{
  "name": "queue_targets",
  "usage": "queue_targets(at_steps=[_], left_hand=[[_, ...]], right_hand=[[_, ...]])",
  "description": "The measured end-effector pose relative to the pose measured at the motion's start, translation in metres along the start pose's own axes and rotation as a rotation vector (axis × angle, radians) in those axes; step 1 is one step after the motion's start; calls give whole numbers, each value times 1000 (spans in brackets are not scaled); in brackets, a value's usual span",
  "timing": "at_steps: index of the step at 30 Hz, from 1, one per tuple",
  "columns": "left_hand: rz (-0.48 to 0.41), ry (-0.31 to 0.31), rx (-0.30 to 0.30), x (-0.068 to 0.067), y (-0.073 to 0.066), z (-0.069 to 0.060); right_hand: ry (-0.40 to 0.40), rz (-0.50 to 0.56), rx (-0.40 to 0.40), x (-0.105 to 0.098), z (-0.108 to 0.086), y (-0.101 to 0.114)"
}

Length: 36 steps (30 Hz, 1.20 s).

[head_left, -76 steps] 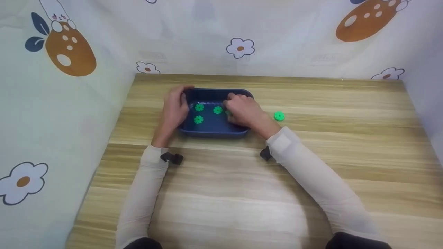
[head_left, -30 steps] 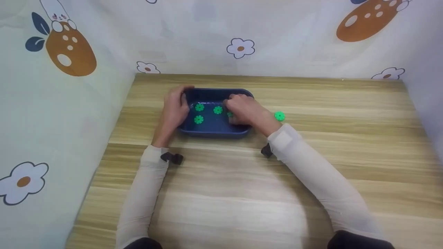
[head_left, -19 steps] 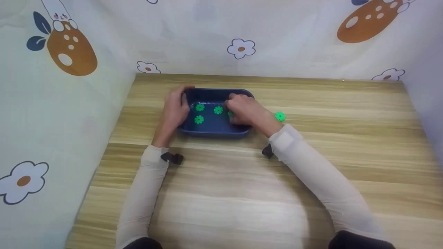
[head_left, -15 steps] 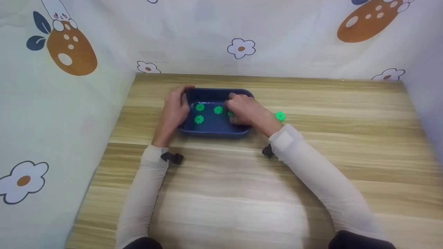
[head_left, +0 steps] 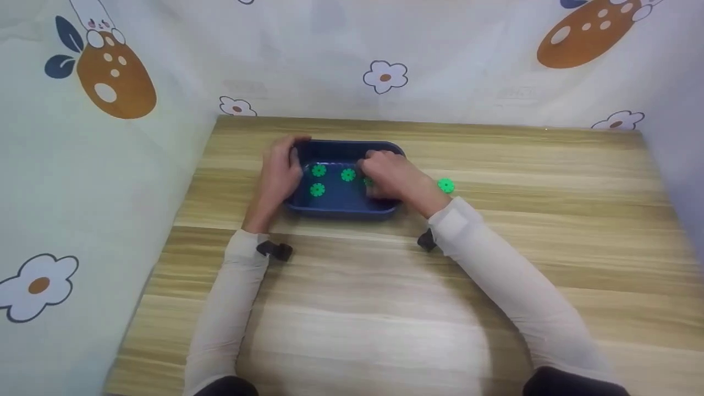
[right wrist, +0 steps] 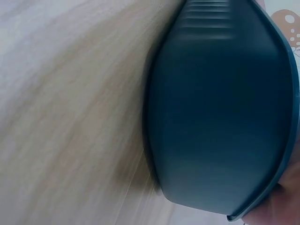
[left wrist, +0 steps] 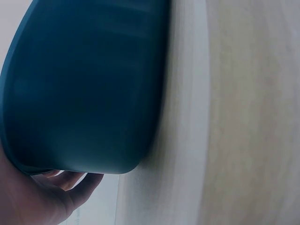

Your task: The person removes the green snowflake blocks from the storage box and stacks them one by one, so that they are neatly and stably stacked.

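Observation:
A dark blue rectangular tray (head_left: pixel 341 210) stands on the table. My left hand (head_left: pixel 279 173) grips its left end, thumb inside the wall and fingers outside; the left wrist view shows the hand (left wrist: pixel 42 199) at the rim. My right hand (head_left: pixel 391 175) reaches over the right end into the tray, fingers curled. A green notched plastic disc (head_left: pixel 368 180) shows partly between its thumb and forefinger, the rest hidden by the hand. Three similar discs lie flat on the tray floor: an upper left disc (head_left: pixel 319 170), a lower left disc (head_left: pixel 317 190) and a middle disc (head_left: pixel 348 175).
Another green disc (head_left: pixel 446 185) lies on the wooden table (head_left: pixel 374 297), right of the tray and close beside the right wrist. A patterned cloth wall (head_left: pixel 451 71) rises behind the table, with more cloth (head_left: pixel 60 181) along the left side.
Since the earliest frame my right hand has shifted very slightly right and toward me, and a little more of the disc at its fingers shows. The left hand, tray and other discs keep their places.

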<state>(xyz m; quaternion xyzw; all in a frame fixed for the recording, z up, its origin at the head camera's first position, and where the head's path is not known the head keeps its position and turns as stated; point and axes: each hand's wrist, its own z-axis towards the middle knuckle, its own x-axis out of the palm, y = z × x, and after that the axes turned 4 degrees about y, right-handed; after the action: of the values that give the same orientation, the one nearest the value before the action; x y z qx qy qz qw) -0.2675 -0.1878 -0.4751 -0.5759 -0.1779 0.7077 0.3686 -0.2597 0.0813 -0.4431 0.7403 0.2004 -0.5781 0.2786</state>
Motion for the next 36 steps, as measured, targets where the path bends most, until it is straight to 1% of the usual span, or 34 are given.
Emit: queue_targets(at_steps=[6, 10, 13, 17, 22, 27, 31, 36], left_hand=[[-5, 6, -13, 0, -1, 0], [-8, 1, -6, -1, -2, -1], [-2, -4, 1, -1, -2, -1], [8, -5, -3, 0, -1, 0], [14, -2, -4, -1, -4, -1], [14, -2, -7, -2, -6, -1], [6, -4, -5, -2, -5, 0], [11, -3, -8, -2, -4, 0]], right_hand=[[6, -5, 9, 0, -1, 1], [25, -4, 17, -1, 1, 1], [38, 7, 15, -1, 1, 0], [32, 31, 8, -1, 1, -1], [1, 53, -5, -5, -3, 0], [-43, 71, -38, -10, -8, 2], [-77, 103, -63, -14, -14, 1], [-124, 161, -75, -16, -25, -2]])
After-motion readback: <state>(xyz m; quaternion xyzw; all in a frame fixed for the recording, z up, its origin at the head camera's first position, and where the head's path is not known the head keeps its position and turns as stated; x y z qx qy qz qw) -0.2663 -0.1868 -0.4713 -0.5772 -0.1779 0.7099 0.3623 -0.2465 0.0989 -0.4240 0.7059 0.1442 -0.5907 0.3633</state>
